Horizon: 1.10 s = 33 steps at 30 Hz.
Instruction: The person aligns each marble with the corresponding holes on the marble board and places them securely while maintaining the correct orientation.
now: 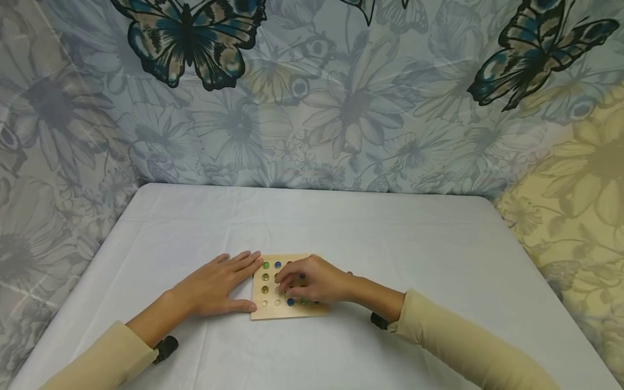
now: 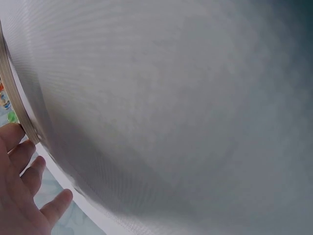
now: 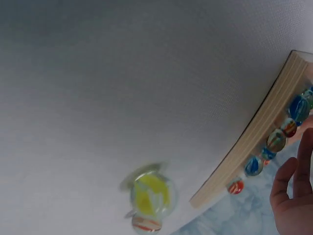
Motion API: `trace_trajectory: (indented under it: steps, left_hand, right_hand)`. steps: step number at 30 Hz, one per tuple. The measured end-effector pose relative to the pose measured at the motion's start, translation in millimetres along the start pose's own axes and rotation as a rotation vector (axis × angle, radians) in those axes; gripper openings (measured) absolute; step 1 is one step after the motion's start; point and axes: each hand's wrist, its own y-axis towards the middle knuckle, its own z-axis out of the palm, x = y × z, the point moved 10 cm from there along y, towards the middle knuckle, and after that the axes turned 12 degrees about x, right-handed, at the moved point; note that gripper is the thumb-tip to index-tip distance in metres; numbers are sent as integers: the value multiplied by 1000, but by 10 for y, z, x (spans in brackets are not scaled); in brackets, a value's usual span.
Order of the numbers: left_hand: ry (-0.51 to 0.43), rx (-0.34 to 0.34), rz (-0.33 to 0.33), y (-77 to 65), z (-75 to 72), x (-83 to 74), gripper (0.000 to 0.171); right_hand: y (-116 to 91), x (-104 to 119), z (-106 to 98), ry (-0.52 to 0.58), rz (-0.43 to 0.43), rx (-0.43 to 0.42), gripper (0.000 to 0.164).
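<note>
A square wooden board [image 1: 258, 314] with rows of round hollows lies on the white cloth, many of them filled with coloured glass marbles. My left hand [image 1: 214, 284] rests along its left side, fingers stretched out, with fingertips and thumb at the edge. Above the middle of the board is my right hand [image 1: 319, 281], its fingers bent downward and the fingertips close over the second column. I cannot tell whether a marble is between those fingertips. A green marble [image 1: 266, 265] and a blue marble [image 1: 278, 265] sit in the back row. Bent fingers [image 3: 281, 183] show beside the marbles in the right wrist view.
On the cloth right of the board lie a yellow-and-clear marble [image 3: 151, 196] and an orange-striped marble [image 3: 146, 224], mostly hidden behind the right wrist in the head view. The white table [image 1: 414, 233] ends at a flowered curtain [image 1: 351, 108]. Both sleeves carry dark wrist cameras.
</note>
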Motion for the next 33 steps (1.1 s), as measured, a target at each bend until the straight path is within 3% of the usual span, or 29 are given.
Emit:
trace_trajectory:
  steps: [10,25,33]
  left_hand:
    - [-3,-13,13,7,-3,1,95]
    - [2,-26,32,-4,-32,-25,93]
    - [11,-19,21,-5,-22,-17,93]
  right_hand:
    - [139,43,140,-123,18,61,24]
    - [204,60,207,-237,0,74,26]
    - [139,82,111,-213,10,50,27]
